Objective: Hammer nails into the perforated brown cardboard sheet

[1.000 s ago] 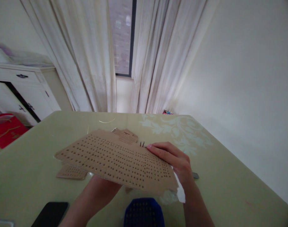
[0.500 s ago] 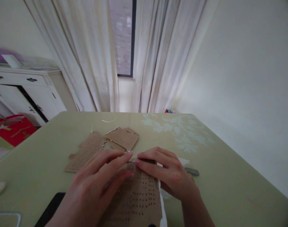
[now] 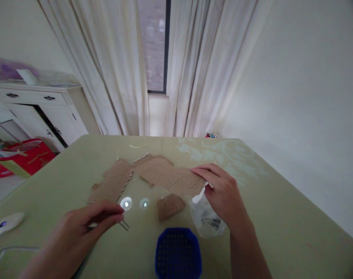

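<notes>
My left hand (image 3: 86, 226) hovers low over the green table (image 3: 281, 217), fingers pinched on a thin metal pin (image 3: 124, 224). My right hand (image 3: 223, 192) rests its fingers on the right end of a brown perforated cardboard sheet (image 3: 172, 178) lying flat on the table. Under that hand's palm lies a clear plastic bag (image 3: 205, 219). Another perforated cardboard strip (image 3: 112, 185) lies to the left, and a small torn piece (image 3: 170, 205) in front. A blue perforated plastic piece (image 3: 178, 254) sits at the near edge.
White curtains (image 3: 118, 66) and a window hang behind the table. A white cabinet (image 3: 40, 112) and a red bag (image 3: 27, 157) stand at the left. A white round object (image 3: 6, 224) lies at the table's left edge. A plain wall bounds the right.
The large cardboard sheet, held up a second ago, now lies flat on the table farther back. My left hand has pulled away to the left with a thin pin; the right hand stays on the sheet.
</notes>
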Demonstrator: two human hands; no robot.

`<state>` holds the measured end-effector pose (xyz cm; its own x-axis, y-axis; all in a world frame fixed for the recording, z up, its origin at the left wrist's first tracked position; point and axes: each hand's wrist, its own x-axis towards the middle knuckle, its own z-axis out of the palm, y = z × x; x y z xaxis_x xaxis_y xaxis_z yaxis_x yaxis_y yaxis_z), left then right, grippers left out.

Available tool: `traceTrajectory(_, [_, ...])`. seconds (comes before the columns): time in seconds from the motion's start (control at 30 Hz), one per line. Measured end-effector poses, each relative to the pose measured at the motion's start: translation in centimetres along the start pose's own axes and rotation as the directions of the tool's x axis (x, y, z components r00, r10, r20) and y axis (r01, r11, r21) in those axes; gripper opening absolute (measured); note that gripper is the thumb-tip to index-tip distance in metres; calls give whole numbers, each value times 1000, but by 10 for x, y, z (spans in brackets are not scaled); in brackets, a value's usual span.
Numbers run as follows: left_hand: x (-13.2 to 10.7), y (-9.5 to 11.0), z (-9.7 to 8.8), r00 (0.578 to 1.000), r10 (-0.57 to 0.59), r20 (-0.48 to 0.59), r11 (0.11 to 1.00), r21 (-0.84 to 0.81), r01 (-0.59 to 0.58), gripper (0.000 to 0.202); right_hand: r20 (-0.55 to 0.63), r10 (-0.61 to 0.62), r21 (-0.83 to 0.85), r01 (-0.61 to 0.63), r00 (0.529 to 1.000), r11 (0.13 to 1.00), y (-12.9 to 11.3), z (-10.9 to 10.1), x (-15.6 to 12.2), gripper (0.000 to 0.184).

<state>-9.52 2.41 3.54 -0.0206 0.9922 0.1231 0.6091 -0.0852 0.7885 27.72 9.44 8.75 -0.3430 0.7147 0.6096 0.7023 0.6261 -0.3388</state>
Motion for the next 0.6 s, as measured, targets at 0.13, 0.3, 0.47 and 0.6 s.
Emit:
traceTrajectory(0.13, [30, -13, 45, 930, -121, 348, 981, 186, 58, 23, -17, 107, 166, -103, 994, 981, -6, 9, 4, 23])
traceTrajectory(0.3, [48, -36, 80, 935, -171, 311, 954, 290, 78, 16, 74, 183, 390, -197, 980, 899, -15, 20, 4, 27])
traceTrajectory(0.47, [48, -49, 90, 954, -192, 229, 948, 296, 120, 13, 160, 198, 516, -253, 967, 819, -19, 19, 2, 30])
traceTrajectory(0.6, [44, -49, 92, 972, -158, 175, 964, 241, 113, 14, 205, 169, 546, -256, 964, 798, -22, 18, 3, 30])
